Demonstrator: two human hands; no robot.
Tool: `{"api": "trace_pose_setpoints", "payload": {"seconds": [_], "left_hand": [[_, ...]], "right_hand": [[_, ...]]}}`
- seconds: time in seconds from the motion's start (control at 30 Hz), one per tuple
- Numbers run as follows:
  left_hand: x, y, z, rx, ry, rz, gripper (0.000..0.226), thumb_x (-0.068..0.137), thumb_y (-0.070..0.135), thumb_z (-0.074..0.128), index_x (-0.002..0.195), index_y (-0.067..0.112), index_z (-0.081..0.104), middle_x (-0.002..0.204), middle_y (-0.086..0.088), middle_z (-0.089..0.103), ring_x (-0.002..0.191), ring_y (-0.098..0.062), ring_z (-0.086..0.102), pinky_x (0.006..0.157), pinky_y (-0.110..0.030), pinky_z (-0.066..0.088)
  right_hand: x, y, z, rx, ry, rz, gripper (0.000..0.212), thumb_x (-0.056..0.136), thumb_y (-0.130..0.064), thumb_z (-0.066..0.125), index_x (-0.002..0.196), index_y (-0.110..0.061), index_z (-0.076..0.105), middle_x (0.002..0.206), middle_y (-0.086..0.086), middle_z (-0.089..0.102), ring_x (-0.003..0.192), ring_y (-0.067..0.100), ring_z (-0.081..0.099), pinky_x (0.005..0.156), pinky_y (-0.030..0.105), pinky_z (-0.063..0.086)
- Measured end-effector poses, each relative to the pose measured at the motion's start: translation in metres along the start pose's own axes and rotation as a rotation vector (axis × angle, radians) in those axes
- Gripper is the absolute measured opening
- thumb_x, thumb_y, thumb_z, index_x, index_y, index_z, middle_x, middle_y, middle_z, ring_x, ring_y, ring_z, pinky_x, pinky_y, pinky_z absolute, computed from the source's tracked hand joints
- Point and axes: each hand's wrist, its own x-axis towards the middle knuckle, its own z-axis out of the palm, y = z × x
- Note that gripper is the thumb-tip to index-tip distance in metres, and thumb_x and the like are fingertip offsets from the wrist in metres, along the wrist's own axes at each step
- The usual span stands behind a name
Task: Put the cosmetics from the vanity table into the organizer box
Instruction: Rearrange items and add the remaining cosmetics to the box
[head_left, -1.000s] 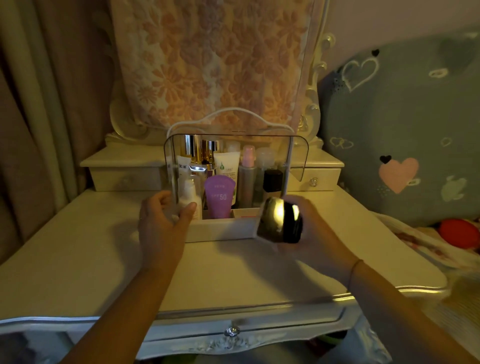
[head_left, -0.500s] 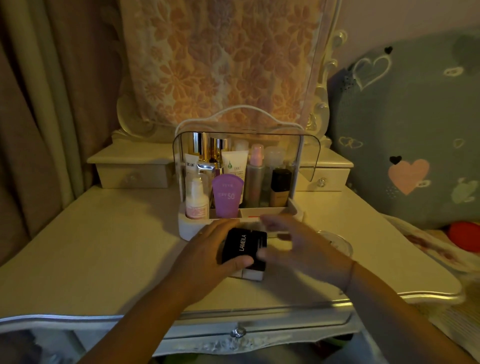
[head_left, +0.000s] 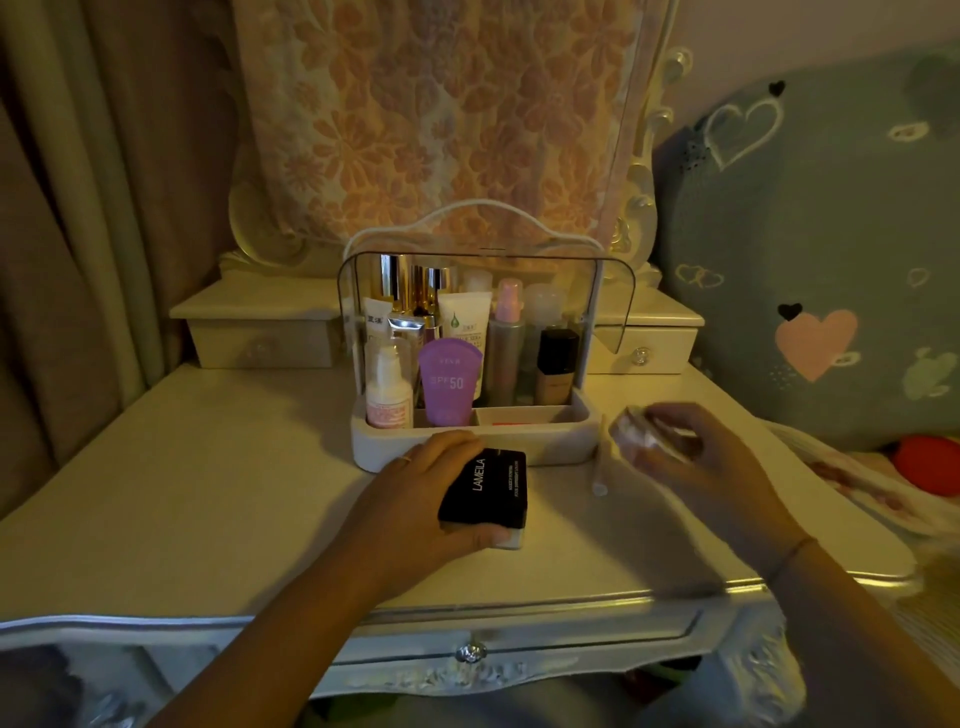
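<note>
On the worktop: two pieces left outside the box

At the back of the worktop (head_left: 208, 493), the organizer box (head_left: 582, 422) was seen with its clear lid (head_left: 618, 312) raised and its rear section already well filled, so the task was judged to be nearly finished. Standing inside were counted one white pump bottle (head_left: 387, 389), one purple tube (head_left: 449, 384), one white tube with a green mark (head_left: 465, 322), one pink-capped spray bottle (head_left: 506, 343), one dark-capped foundation bottle (head_left: 556, 369) and one translucent bottle (head_left: 543, 312). Some gold-capped bottles (head_left: 392, 275) and further tubes were crowded behind at the left, too overlapped for a sure count. Something red (head_left: 509, 424) was seen lying low in the front right compartment.

Two cosmetics were found outside the box. One black case (head_left: 483, 488) was gripped by the left hand (head_left: 415, 493), whose fingers (head_left: 447, 448) were curled round it; it seemed to rest on the worktop just in front of the box. One small clear jar (head_left: 641, 434), blurred, was pinched by the fingers (head_left: 675, 415) of the right hand (head_left: 696, 462) just to the right of the box. Whether it was lifted off the worktop could not be told. One thin white spatula (head_left: 600, 470) was lying on the worktop between the hands, and was judged likely to need stowing too.
</note>
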Motion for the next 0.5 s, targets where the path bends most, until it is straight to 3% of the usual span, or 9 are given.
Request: {"api": "trace_pose_setpoints", "payload": {"seconds": [0.1, 0.17, 0.23, 0.33, 0.5], "left_hand": [[0.001, 0.001, 0.0, 0.008, 0.004, -0.018, 0.083, 0.062, 0.081, 0.051, 0.134, 0.044, 0.03, 0.125, 0.041, 0.022, 0.114, 0.011, 0.03, 0.093, -0.017, 0.031], [0.001, 0.001, 0.0, 0.02, 0.01, -0.024, 0.084, 0.061, 0.082, 0.051, 0.134, 0.043, 0.032, 0.124, 0.04, 0.022, 0.112, 0.011, 0.03, 0.092, -0.017, 0.031], [0.001, 0.002, 0.0, 0.021, 0.015, -0.023, 0.085, 0.061, 0.081, 0.051, 0.133, 0.041, 0.033, 0.124, 0.039, 0.024, 0.111, 0.011, 0.03, 0.092, -0.016, 0.031], [0.001, 0.002, -0.001, 0.003, 0.016, -0.028, 0.083, 0.061, 0.081, 0.053, 0.132, 0.042, 0.032, 0.125, 0.037, 0.027, 0.113, 0.01, 0.031, 0.092, -0.013, 0.029], [0.002, 0.0, 0.0, -0.003, 0.011, -0.037, 0.088, 0.057, 0.086, 0.048, 0.132, 0.041, 0.034, 0.133, 0.029, 0.033, 0.115, 0.006, 0.034, 0.095, -0.019, 0.034]], "right_hand": [[0.019, -0.034, 0.021, 0.102, -0.017, -0.057, 0.042, 0.072, -0.06, 0.065, 0.102, -0.032, 0.068, 0.109, -0.004, 0.06, 0.101, 0.003, 0.058, 0.08, 0.016, 0.047], [0.036, -0.047, 0.046, 0.06, -0.019, -0.029, 0.046, 0.071, -0.06, 0.067, 0.103, -0.027, 0.068, 0.11, 0.003, 0.055, 0.097, 0.008, 0.059, 0.076, 0.013, 0.048], [0.051, -0.053, 0.07, -0.028, 0.003, 0.022, 0.047, 0.073, -0.056, 0.069, 0.103, -0.021, 0.067, 0.111, 0.01, 0.054, 0.094, 0.02, 0.059, 0.075, 0.023, 0.049], [0.061, -0.053, 0.095, -0.121, 0.112, 0.054, 0.049, 0.072, -0.054, 0.071, 0.1, -0.017, 0.058, 0.111, 0.009, 0.05, 0.087, 0.018, 0.05, 0.063, 0.019, 0.037], [0.064, -0.052, 0.121, -0.226, 0.118, 0.075, 0.056, 0.069, -0.055, 0.073, 0.107, -0.018, 0.059, 0.12, 0.008, 0.042, 0.097, 0.023, 0.052, 0.077, 0.024, 0.042]]}}
